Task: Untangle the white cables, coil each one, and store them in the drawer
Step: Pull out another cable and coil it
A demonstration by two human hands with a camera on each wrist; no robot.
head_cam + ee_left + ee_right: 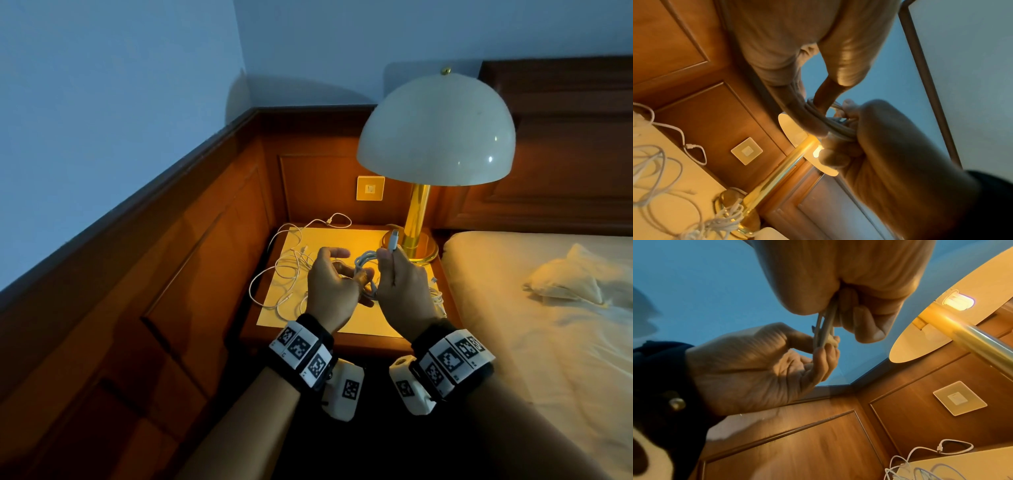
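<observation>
Above the nightstand I hold a white cable wound into a small coil between both hands. My left hand pinches the coil's near side between thumb and fingers. My right hand grips the far side, with the cable's white plug end sticking up out of its fist. In the left wrist view the coil's strands run between the two hands. More white cables lie loose and tangled on the left of the nightstand top. No drawer is visible.
A brass lamp with a white dome shade stands at the nightstand's back right. A small white cable bundle lies near its base. Wood panelling with a wall switch borders the back and left. A bed is on the right.
</observation>
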